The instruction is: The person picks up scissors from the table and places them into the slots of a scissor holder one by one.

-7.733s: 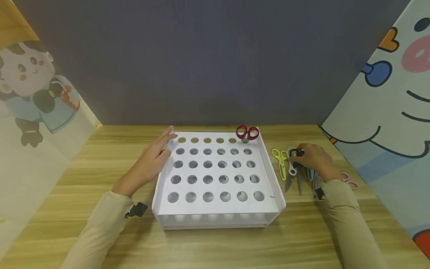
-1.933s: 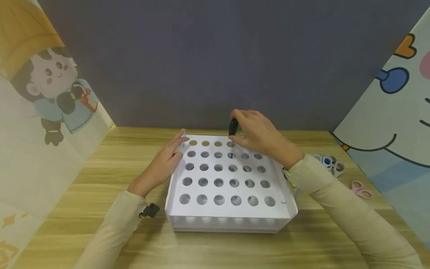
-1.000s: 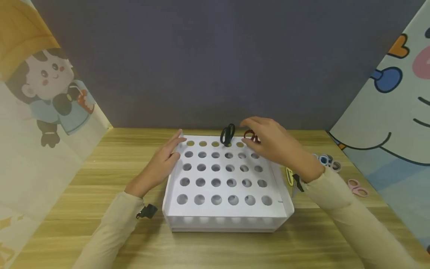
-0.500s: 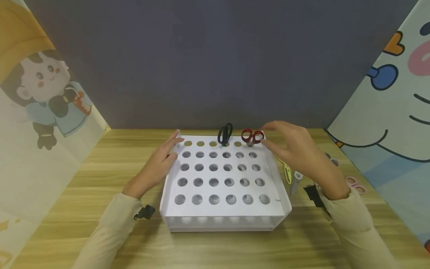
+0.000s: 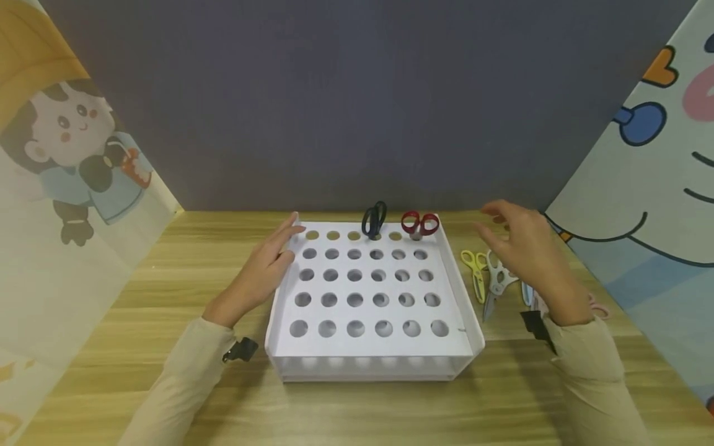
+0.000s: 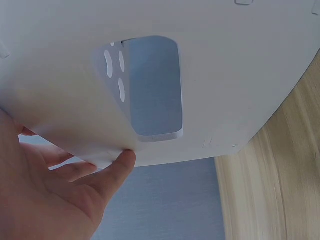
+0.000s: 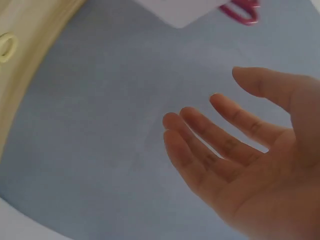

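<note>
A white holed rack (image 5: 368, 313) stands on the table. My left hand (image 5: 258, 275) grips its left side wall, thumb on the outer face and fingers over the top edge, as the left wrist view shows the hand (image 6: 65, 185). Black scissors (image 5: 374, 220) and red scissors (image 5: 420, 223) stand handles up in back-row holes. My right hand (image 5: 530, 251) hovers right of the rack, fingers loosely bent and holding nothing. Below and beside it lie yellow scissors (image 5: 477, 272) and grey-white scissors (image 5: 495, 286); the hand partly covers light blue scissors (image 5: 527, 293) and pink scissors (image 5: 599, 308).
The wooden table (image 5: 357, 412) reaches a dark grey back wall (image 5: 357, 111). Cartoon-printed panels rise at left and right. Black wrist straps hang near both sleeves, the right one (image 5: 537, 324) close to the loose scissors.
My right hand took the black scissors from the pile, set them in a back-row hole and let go. It has since moved right, over the remaining scissors. My left hand keeps its hold.
</note>
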Available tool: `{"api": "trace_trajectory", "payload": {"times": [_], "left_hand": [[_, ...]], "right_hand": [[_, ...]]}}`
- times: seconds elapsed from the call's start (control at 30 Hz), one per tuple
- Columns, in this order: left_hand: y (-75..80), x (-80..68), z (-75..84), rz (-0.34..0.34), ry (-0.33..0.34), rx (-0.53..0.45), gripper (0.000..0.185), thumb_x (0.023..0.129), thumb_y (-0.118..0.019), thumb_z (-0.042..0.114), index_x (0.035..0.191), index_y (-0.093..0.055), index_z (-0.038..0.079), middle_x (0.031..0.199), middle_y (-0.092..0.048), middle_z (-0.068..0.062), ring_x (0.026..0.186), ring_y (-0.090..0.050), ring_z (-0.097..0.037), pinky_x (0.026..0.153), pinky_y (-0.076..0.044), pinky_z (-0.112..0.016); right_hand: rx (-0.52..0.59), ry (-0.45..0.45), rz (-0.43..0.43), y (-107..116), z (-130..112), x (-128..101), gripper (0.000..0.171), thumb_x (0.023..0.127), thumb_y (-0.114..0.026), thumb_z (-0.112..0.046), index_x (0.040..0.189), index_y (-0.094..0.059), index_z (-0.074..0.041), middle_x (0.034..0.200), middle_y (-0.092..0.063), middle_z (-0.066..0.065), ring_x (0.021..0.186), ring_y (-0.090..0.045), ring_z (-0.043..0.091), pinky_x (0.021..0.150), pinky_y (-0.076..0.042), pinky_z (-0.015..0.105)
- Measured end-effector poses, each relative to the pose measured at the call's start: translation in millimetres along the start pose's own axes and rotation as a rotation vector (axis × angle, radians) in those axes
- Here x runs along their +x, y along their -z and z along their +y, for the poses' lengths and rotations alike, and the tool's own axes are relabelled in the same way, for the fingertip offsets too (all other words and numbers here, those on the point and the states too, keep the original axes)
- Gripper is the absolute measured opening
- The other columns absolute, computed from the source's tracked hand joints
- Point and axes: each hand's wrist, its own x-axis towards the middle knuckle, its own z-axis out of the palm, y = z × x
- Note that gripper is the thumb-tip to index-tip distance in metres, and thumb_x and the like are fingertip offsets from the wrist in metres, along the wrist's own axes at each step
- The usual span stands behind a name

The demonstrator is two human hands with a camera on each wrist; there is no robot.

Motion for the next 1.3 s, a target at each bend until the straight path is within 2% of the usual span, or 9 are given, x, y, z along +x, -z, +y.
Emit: {"api": "trace_trajectory", "payload": {"times": [0.27, 0.5, 0.77, 0.9, 0.93, 1.03, 1.17, 1.3], "left_hand": [[0.1, 0.6, 0.9, -0.005, 0.001, -0.002, 0.046, 0.095, -0.042, 0.004, 0.140, -0.051, 0.001, 0.164, -0.022, -0.004, 0.150, -0.021, -0.027, 0.121, -0.018, -0.050], [0.7, 0.4, 1.1, 0.006, -0.009, 0.001, 0.047, 0.095, -0.043, 0.003, 0.140, -0.051, 0.000, 0.164, -0.023, -0.006, 0.150, -0.022, -0.031, 0.121, -0.018, -0.051], [0.5, 0.8, 0.0, -0.002, 0.005, 0.004, 0.046, 0.096, -0.042, 0.005, 0.142, -0.050, 0.002, 0.164, -0.022, -0.002, 0.150, -0.020, -0.028, 0.121, -0.017, -0.052], [0.7, 2.8, -0.5, -0.008, 0.000, 0.012, 0.046, 0.097, -0.042, 0.006, 0.142, -0.050, 0.003, 0.164, -0.021, -0.001, 0.151, -0.019, -0.025, 0.121, -0.017, -0.051], [0.8, 3.0, -0.5, -0.007, -0.002, 0.013, 0.046, 0.097, -0.042, 0.006, 0.142, -0.050, 0.003, 0.164, -0.022, -0.001, 0.151, -0.019, -0.026, 0.121, -0.017, -0.051], [1.2, 3.2, -0.2, -0.005, -0.003, 0.016, 0.046, 0.096, -0.042, 0.006, 0.142, -0.050, 0.003, 0.164, -0.022, -0.002, 0.151, -0.020, -0.027, 0.121, -0.017, -0.051], [0.9, 2.9, -0.2, -0.006, 0.001, 0.010, 0.046, 0.096, -0.042, 0.006, 0.142, -0.050, 0.003, 0.164, -0.022, -0.002, 0.151, -0.020, -0.027, 0.122, -0.017, -0.050], [0.2, 2.8, -0.1, -0.011, 0.012, 0.003, 0.047, 0.096, -0.042, 0.006, 0.142, -0.050, 0.002, 0.164, -0.021, -0.001, 0.151, -0.019, -0.025, 0.122, -0.016, -0.050]], "right_hand": [[-0.026, -0.055, -0.101, -18.6, 35.8, 5.5, 0.040, 0.097, -0.061, -0.024, 0.124, -0.059, 0.006, 0.120, -0.062, 0.033, 0.101, -0.063, 0.050, 0.082, -0.050, 0.063], [-0.055, -0.059, -0.117, -31.4, 74.6, 6.9, 0.041, 0.096, -0.062, -0.019, 0.123, -0.058, 0.012, 0.118, -0.061, 0.036, 0.098, -0.062, 0.052, 0.080, -0.050, 0.063], [-0.085, -0.189, -0.184, -35.3, 119.3, -2.8, 0.049, 0.097, -0.061, -0.021, 0.130, -0.052, 0.013, 0.129, -0.052, 0.039, 0.109, -0.051, 0.060, 0.087, -0.043, 0.070], [-0.096, -0.215, -0.213, -39.1, 134.1, -7.3, 0.051, 0.094, -0.064, -0.017, 0.128, -0.050, 0.018, 0.127, -0.049, 0.043, 0.111, -0.047, 0.062, 0.090, -0.040, 0.072], [-0.106, -0.216, -0.224, -40.5, 136.8, -8.4, 0.052, 0.093, -0.065, -0.017, 0.128, -0.049, 0.019, 0.123, -0.051, 0.043, 0.111, -0.046, 0.062, 0.091, -0.039, 0.072], [-0.125, -0.259, -0.300, -44.1, 143.9, -10.6, 0.057, 0.094, -0.061, -0.020, 0.132, -0.045, 0.020, 0.122, -0.051, 0.045, 0.114, -0.043, 0.063, 0.094, -0.036, 0.073], [-0.136, -0.338, -0.436, -47.4, 152.9, -13.7, 0.065, 0.096, -0.056, -0.028, 0.138, -0.038, 0.018, 0.125, -0.048, 0.046, 0.110, -0.048, 0.062, 0.090, -0.041, 0.071], [-0.126, -0.357, -0.472, -50.9, 158.8, -17.2, 0.067, 0.095, -0.060, -0.031, 0.136, -0.039, 0.018, 0.128, -0.046, 0.046, 0.108, -0.049, 0.062, 0.088, -0.043, 0.070]]}}
